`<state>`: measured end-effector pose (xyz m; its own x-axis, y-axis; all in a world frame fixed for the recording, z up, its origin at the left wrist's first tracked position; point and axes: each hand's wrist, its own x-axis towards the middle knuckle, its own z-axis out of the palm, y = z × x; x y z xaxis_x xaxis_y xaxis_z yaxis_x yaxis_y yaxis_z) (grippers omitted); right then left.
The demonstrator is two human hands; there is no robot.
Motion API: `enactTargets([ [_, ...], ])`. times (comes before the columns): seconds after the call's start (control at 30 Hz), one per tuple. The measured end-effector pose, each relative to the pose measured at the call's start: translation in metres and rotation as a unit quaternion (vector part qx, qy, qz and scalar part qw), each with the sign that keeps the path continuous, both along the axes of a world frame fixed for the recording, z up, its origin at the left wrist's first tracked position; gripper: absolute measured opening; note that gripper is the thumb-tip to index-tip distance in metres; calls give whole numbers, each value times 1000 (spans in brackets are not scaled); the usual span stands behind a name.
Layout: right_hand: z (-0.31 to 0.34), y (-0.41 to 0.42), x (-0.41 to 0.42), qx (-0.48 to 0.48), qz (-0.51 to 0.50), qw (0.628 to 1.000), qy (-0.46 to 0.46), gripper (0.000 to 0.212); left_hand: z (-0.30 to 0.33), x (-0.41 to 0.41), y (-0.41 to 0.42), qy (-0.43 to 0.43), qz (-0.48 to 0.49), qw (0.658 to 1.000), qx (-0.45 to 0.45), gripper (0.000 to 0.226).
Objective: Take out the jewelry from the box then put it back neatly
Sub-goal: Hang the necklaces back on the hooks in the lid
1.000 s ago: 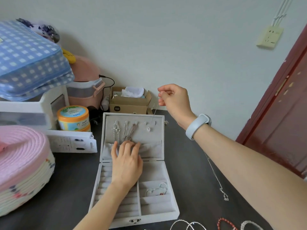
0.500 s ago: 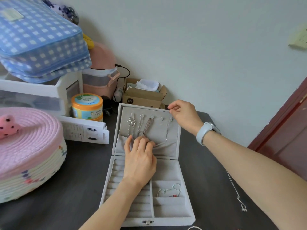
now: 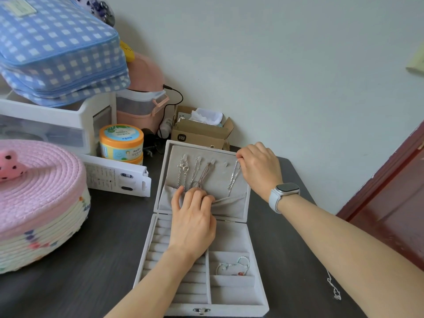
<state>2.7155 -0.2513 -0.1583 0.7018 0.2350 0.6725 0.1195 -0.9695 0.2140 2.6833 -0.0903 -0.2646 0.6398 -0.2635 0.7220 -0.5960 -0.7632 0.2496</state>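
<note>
Head view: the box [image 3: 229,305] lies open on the dark bench [image 3: 91,255], lid [image 3: 246,180] tilted back toward the wall. The right hand [image 3: 260,167] pinches the top of a silver chain [image 3: 233,177] at the lid's upper right corner, where the last hook seems to be; the chain hangs down the lining and its lower end meets the pocket [image 3: 231,204]. The left hand [image 3: 192,216] rests on the pocket's edge, fingers curled onto the fabric, seemingly holding it open or steadying the tails of three other chains [image 3: 195,173] that already hang from hooks to the left. A bracelet [image 3: 234,266] sits in a right-hand compartment of the tray. Another necklace [image 3: 333,286] lies on the bench, right of the box and well apart from it.

By my reading this is the putting-back step: the fourth chain is being hung. Whether it is seated on the hook cannot be told, as the fingers hide that spot. The next move calls for fine placement at the hook, then tucking the loose end into the pocket without tangling it with its neighbours. The necklace on the bench is not yet returned.
</note>
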Motion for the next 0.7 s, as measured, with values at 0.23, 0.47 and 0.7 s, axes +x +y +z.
enactTargets([
  [0.23,-4,-5,3,-44,-33,998,-10,14,1,-1,0,1,0,1000,3,31],
  [0.47,-15,-14,0,-14,-41,998,-42,22,0,-1,1,0,-2,1000,3,31],
  [0.7,-46,-9,-28,3,-33,999,31,39,-1,0,0,-7,1,1000,7,31],
])
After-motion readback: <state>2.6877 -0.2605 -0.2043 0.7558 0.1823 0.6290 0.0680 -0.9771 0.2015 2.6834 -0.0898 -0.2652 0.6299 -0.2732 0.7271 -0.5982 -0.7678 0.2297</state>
